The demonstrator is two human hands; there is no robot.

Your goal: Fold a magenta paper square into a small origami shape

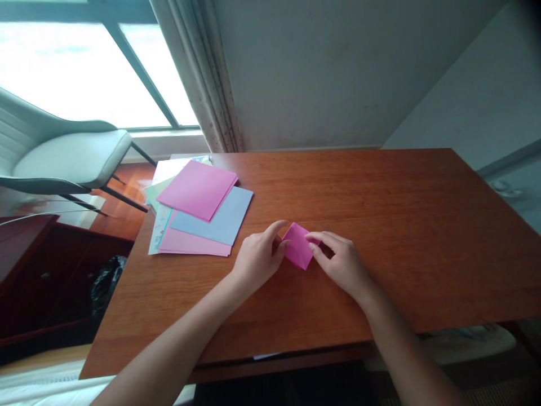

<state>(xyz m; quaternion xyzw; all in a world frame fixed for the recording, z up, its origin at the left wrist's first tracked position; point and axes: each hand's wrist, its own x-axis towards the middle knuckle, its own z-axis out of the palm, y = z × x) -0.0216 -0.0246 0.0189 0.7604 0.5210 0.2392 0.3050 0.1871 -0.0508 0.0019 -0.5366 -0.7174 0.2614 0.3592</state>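
A small folded piece of bright pink paper [299, 248] is held between my two hands, over the middle of the wooden table [380, 197]. My left hand [262, 248] has its thumb and forefinger at the paper's left edge, the other fingers curled in. On the opposite side, my right hand [336, 256] pinches the right edge between thumb and fingertips. The paper is roughly diamond-shaped from here, with one corner pointing away from me. Its underside is hidden.
Left on the table lies a loose pile of pink paper [198, 189], blue-grey paper [220, 217] and other sheets. A white chair [71, 152] stands beyond the table's left edge, near the window and curtain [203, 73]. A black plastic bag [107, 285] is below, at left.
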